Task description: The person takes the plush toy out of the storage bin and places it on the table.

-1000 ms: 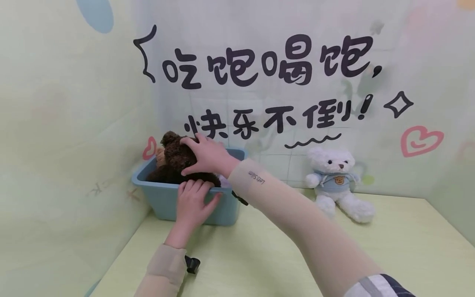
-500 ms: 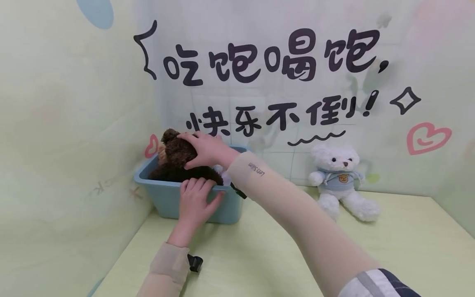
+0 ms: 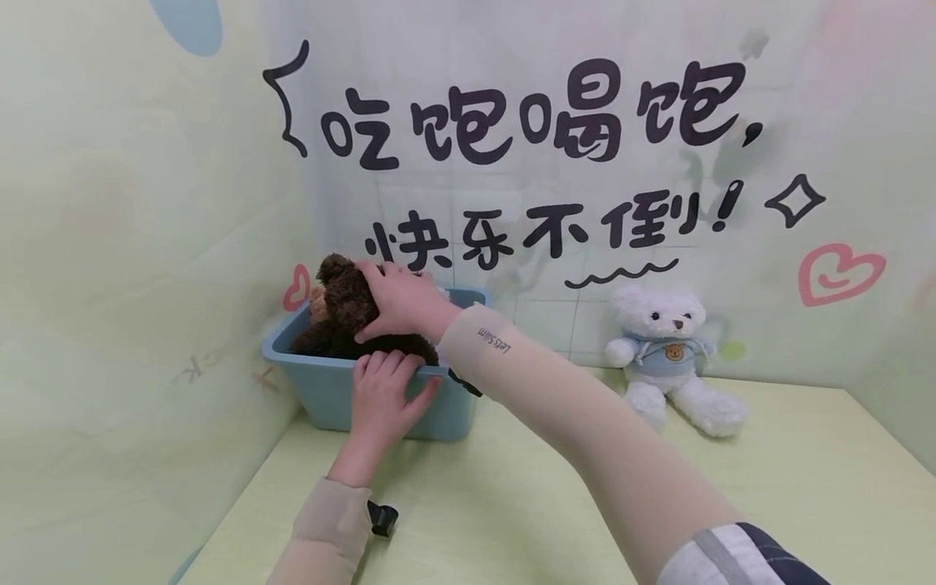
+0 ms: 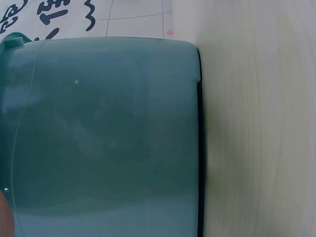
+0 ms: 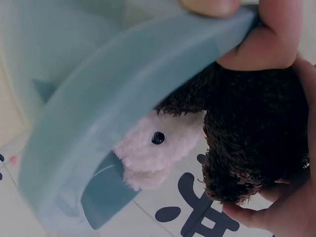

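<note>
A dark brown plush toy sits in the light blue plastic bin, its head and one ear above the rim. My right hand grips the head from behind, thumb and fingers spread around it. In the right wrist view the dark fur lies between thumb and fingers. My left hand holds the bin's front rim, fingers hooked over the edge and thumb along the outside. A white plush head with a black eye shows inside the bin, partly hidden by the brown toy.
A white teddy bear in a light blue hoodie sits on the pale wooden table to the right, against the back wall. The bin stands at the back left, close to the left wall. Large dark characters cover the back wall.
The head view has shifted slightly. My right hand moves a little on the brown plush toy's head, while the left stays on the bin's rim.
</note>
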Action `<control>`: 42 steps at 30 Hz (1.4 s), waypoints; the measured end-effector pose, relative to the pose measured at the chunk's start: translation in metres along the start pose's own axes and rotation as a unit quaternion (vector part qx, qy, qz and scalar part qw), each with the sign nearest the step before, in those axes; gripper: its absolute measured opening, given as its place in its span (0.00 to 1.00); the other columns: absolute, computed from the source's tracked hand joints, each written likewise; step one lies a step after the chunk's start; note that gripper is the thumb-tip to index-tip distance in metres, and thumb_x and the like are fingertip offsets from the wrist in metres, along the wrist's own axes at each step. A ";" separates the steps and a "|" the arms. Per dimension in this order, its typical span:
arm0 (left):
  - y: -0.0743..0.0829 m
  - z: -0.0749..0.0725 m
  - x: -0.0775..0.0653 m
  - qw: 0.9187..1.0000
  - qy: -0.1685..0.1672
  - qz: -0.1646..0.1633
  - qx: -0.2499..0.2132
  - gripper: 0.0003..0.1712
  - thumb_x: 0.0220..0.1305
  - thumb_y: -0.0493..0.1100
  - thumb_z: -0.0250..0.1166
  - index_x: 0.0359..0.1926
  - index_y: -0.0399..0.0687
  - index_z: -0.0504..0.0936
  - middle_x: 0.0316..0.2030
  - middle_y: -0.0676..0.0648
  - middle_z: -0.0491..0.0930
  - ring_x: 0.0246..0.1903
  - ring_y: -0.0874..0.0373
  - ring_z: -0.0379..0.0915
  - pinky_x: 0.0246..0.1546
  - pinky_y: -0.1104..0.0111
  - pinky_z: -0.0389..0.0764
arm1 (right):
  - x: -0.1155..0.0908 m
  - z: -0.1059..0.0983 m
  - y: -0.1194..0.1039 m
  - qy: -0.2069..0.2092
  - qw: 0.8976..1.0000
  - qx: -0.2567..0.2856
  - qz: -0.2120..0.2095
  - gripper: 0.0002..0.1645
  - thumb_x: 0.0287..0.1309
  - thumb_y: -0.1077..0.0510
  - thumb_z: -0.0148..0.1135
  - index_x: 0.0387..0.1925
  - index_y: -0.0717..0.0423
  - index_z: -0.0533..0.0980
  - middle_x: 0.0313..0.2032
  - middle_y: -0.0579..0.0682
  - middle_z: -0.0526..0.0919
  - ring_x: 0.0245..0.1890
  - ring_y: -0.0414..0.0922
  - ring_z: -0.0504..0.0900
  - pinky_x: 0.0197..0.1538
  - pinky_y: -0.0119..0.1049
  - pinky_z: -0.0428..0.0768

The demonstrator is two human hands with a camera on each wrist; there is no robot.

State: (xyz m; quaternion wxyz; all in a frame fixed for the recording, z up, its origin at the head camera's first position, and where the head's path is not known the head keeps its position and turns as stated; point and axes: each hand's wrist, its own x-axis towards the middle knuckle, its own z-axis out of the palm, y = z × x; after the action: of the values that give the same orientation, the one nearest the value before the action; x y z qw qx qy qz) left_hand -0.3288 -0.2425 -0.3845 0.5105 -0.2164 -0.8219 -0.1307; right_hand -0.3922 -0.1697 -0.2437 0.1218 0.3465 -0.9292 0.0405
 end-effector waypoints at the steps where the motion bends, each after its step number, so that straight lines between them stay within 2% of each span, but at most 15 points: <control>1: 0.000 0.000 0.000 1.000 0.000 0.001 0.000 0.23 0.56 0.64 0.51 0.32 0.50 0.77 0.28 0.49 0.75 0.29 0.49 0.65 0.41 0.54 0.59 | -0.001 0.000 0.000 0.004 1.000 0.000 0.002 0.62 0.31 0.26 0.60 0.65 0.39 0.42 0.57 0.48 0.62 0.54 0.46 0.65 0.49 0.51 0.65; 7: 0.000 0.001 -0.001 1.000 0.000 0.002 0.002 0.23 0.56 0.63 0.51 0.32 0.50 0.77 0.27 0.49 0.75 0.29 0.50 0.65 0.40 0.54 0.59 | -0.003 -0.007 0.003 0.011 1.000 -0.008 -0.022 0.59 0.36 0.32 0.62 0.65 0.36 0.41 0.55 0.49 0.64 0.53 0.47 0.66 0.48 0.53 0.64; 14: 0.002 0.002 -0.002 1.000 0.005 0.002 -0.007 0.21 0.55 0.62 0.52 0.32 0.50 0.77 0.27 0.50 0.75 0.28 0.50 0.64 0.40 0.54 0.59 | -0.007 -0.017 0.012 0.036 0.998 -0.035 -0.046 0.57 0.37 0.32 0.61 0.65 0.33 0.41 0.54 0.48 0.65 0.51 0.45 0.67 0.47 0.51 0.65; 23: 0.004 0.004 -0.002 1.000 0.006 0.006 -0.010 0.21 0.56 0.62 0.52 0.32 0.50 0.78 0.26 0.50 0.74 0.28 0.50 0.64 0.40 0.55 0.60 | -0.014 -0.036 0.026 0.097 0.991 -0.081 -0.045 0.58 0.37 0.28 0.58 0.66 0.34 0.40 0.53 0.47 0.65 0.50 0.44 0.67 0.45 0.46 0.65; 30: 0.003 0.002 0.000 1.000 0.003 0.001 -0.020 0.20 0.55 0.61 0.54 0.32 0.50 0.77 0.25 0.50 0.73 0.28 0.51 0.64 0.40 0.54 0.59 | -0.017 -0.057 0.044 0.132 0.987 -0.086 -0.006 0.58 0.36 0.29 0.60 0.65 0.34 0.41 0.55 0.49 0.63 0.51 0.46 0.67 0.46 0.46 0.62; 33: 0.000 0.001 0.001 1.000 0.003 -0.003 -0.020 0.21 0.55 0.62 0.53 0.32 0.50 0.77 0.26 0.50 0.73 0.29 0.50 0.64 0.41 0.54 0.59 | -0.018 -0.056 0.047 0.132 0.988 -0.082 0.005 0.59 0.36 0.29 0.60 0.66 0.33 0.39 0.56 0.50 0.61 0.52 0.47 0.66 0.47 0.48 0.61; 38: -0.001 -0.001 0.000 1.000 -0.005 -0.003 -0.015 0.21 0.55 0.62 0.53 0.32 0.50 0.78 0.26 0.50 0.73 0.30 0.50 0.64 0.41 0.55 0.59 | -0.019 -0.041 0.046 0.151 0.984 -0.091 0.013 0.62 0.34 0.24 0.56 0.66 0.33 0.35 0.57 0.51 0.60 0.51 0.47 0.65 0.47 0.49 0.62; 42: 0.001 -0.001 0.000 1.000 -0.007 -0.002 -0.016 0.21 0.55 0.61 0.53 0.32 0.51 0.78 0.26 0.50 0.73 0.30 0.50 0.65 0.41 0.55 0.59 | -0.019 -0.033 0.045 0.163 0.984 -0.066 0.021 0.65 0.30 0.22 0.56 0.64 0.28 0.30 0.60 0.52 0.55 0.54 0.50 0.63 0.48 0.52 0.63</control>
State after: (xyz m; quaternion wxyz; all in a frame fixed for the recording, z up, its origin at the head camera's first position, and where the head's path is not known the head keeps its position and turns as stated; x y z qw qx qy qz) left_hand -0.3272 -0.2421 -0.3842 0.5009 -0.2235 -0.8238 -0.1432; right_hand -0.4008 -0.1185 -0.2167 0.2932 0.3072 -0.9046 0.0370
